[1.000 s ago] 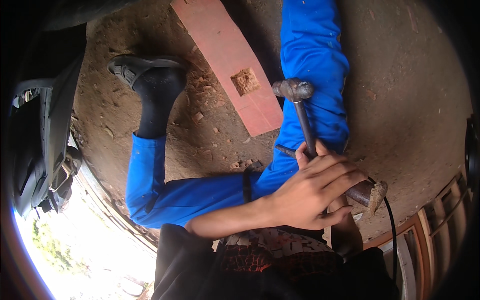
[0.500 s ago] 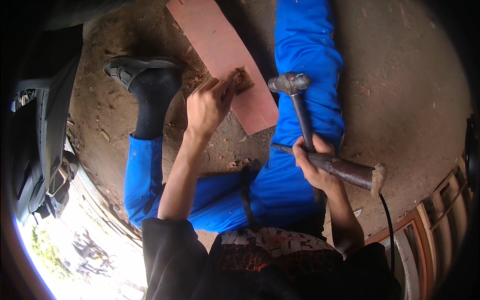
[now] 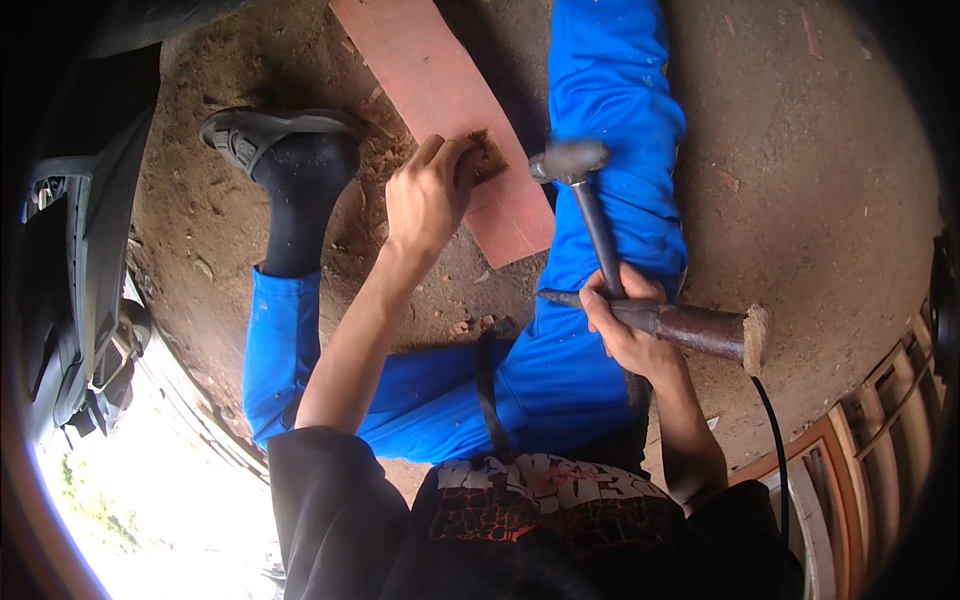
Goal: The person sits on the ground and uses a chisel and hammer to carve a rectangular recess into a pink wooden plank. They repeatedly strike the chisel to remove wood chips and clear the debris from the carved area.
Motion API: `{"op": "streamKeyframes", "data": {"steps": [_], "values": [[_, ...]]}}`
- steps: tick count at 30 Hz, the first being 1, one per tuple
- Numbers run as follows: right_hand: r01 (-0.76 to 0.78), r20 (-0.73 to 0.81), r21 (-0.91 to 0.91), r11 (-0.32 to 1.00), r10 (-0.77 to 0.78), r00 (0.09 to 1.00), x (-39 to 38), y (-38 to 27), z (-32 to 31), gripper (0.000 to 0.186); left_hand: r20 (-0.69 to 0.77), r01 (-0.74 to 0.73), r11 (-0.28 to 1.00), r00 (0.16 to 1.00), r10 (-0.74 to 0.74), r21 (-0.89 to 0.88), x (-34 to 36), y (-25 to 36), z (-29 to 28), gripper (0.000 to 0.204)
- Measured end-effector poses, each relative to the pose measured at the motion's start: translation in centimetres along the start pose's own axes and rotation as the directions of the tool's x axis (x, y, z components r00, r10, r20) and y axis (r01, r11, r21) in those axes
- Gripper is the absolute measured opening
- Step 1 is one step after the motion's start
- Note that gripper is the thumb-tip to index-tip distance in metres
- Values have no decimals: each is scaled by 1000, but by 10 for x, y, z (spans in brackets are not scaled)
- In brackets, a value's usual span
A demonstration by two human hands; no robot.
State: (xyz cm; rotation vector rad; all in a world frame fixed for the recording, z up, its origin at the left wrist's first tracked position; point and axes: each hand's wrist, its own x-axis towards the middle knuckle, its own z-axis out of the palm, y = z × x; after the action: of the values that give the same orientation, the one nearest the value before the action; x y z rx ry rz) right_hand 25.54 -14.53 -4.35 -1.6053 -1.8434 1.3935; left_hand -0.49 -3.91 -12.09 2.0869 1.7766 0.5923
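Note:
A flat reddish wooden board [image 3: 410, 60] lies slanting on the ground between my legs. Near its close end is a rough dark recess [image 3: 489, 160] with loose fibres. My left hand [image 3: 425, 195] reaches to that recess, fingers bent and drawn together; the fingertips are partly hidden, so what they pinch cannot be seen. Over my right thigh, my right hand [image 3: 635, 330] grips two tools at once. The ball-peen hammer [image 3: 597, 230] points away from me, its head slightly blurred. Crossing it is a chisel [image 3: 700, 332] with a brown handle and frayed end, its tip pointing left.
My legs in blue trousers [image 3: 615, 80] flank the board, with a dark shoe [image 3: 245, 135] at left. Wood chips [image 3: 385, 160] litter the dirt ground. A dark vehicle-like body [image 3: 100, 230] stands far left, wooden frames [image 3: 840, 480] at lower right.
My left hand has shifted slightly right, its fingers curling further over the recess. The hammer head has tilted a little to the left in my right hand.

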Motion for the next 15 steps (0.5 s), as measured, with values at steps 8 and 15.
{"op": "streamKeyframes", "data": {"steps": [8, 15], "values": [[-277, 8, 321, 906, 290, 957, 7, -13, -1, 11, 24, -19, 999, 1000, 20, -40, 3, -4, 1, 10], [-185, -11, 206, 961, 192, 981, 3, -3, 2, 12, -8, -171, 985, 985, 171, 17, 0, -15, 13, 9]]}}
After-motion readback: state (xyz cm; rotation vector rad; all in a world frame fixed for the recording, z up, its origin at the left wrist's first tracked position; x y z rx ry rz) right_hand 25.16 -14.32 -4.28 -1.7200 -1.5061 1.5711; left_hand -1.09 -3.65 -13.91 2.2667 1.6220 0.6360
